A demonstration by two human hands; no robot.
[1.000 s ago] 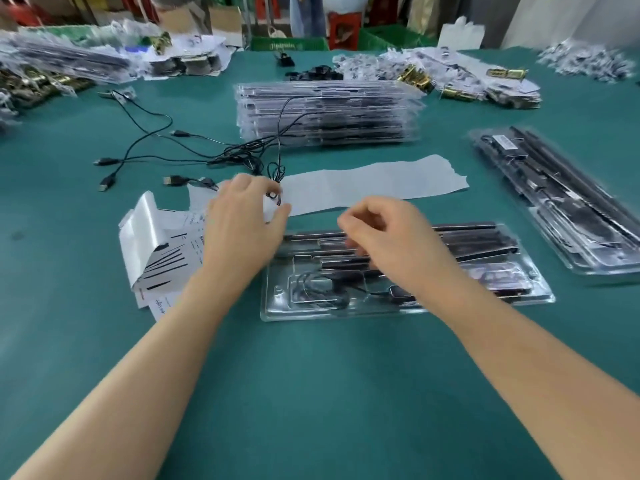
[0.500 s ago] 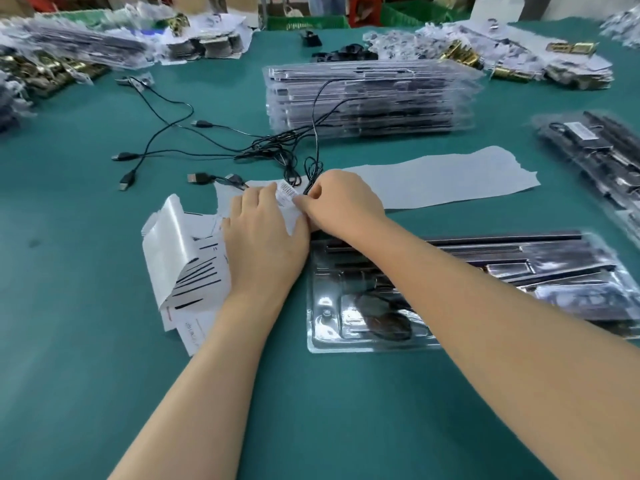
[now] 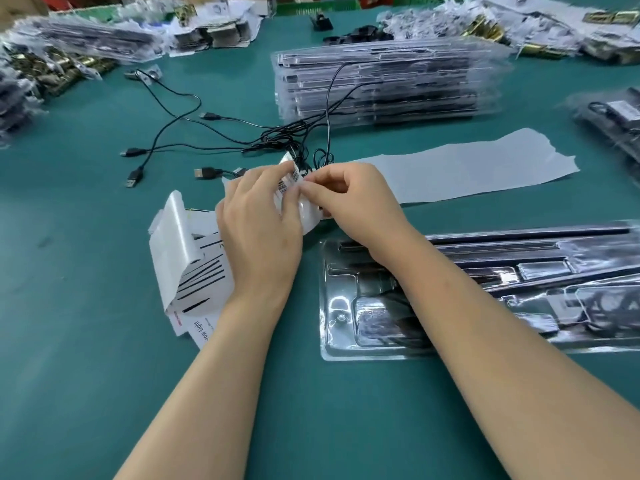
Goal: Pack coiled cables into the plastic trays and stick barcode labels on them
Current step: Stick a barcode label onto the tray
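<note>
A clear plastic tray [image 3: 332, 327] lies on the green table under my right forearm, with dark parts and a coiled black cable inside. Left of it sits a pile of white label sheets [image 3: 194, 268]. My left hand [image 3: 259, 230] holds a glossy backing strip lifted off that pile. My right hand [image 3: 353, 202] pinches the edge of a small barcode label [image 3: 289, 180] at the top of the strip. Loose black USB cables [image 3: 207, 147] lie tangled just beyond both hands.
A tall stack of filled clear trays [image 3: 388, 84] stands behind the hands. A long strip of grey backing paper [image 3: 467, 168] lies to the right. More trays [image 3: 613, 123] sit at the far right, and heaps of bagged parts [image 3: 69, 43] line the back.
My right hand left the tray and came to the label strip. My left hand lifted the strip off the pile, and the barcode label now stands partly peeled between both hands.
</note>
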